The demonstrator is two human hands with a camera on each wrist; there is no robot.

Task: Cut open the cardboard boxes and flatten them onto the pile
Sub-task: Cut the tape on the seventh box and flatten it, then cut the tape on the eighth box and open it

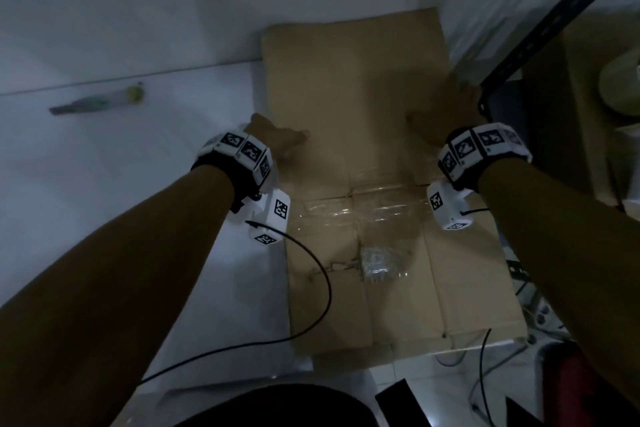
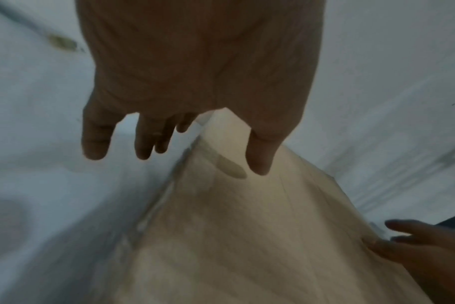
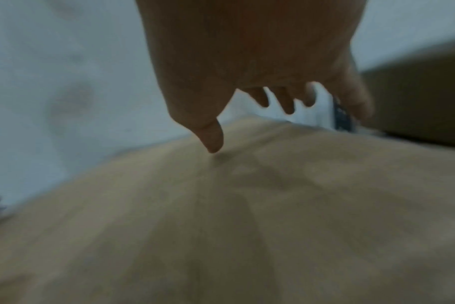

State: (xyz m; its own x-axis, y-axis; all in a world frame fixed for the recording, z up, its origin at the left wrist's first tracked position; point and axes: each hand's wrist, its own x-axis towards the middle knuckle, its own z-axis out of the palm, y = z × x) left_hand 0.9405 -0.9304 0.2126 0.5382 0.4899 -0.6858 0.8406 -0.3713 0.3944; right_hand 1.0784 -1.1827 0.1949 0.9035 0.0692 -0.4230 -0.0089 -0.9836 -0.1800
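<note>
So this one looks mostly done to me. The cardboard box (image 1: 363,156) is already opened out and lying flat on the white floor (image 1: 121,201), its far end leaning up a little against the wall (image 1: 138,3). The old tape seams, with a crumpled wad of clear tape (image 1: 375,262), are visible near the middle, so my guess is the cutting on this box is finished and what's going on now is the pressing-down part.

Left hand (image 1: 277,139) is at the left edge of the cardboard, fingers spread and fairly straight. In the left wrist view the thumb is over the cardboard and the other fingers hang past the edge over the floor, gripping nothing. Right hand (image 1: 446,111) is at the right edge, also spread wide with nothing in it; in the right wrist view the thumb tip just about touches the surface.

There's more flat cardboard under the near end, so I'd call that the pile, though it's dim and blurry. The cutter (image 1: 100,102), or what I take for one, is lying on the floor near the wall, well away to the left. Can't tell if any uncut boxes are left; there's a brownish shape (image 1: 588,114) on the right, too dark to say.
</note>
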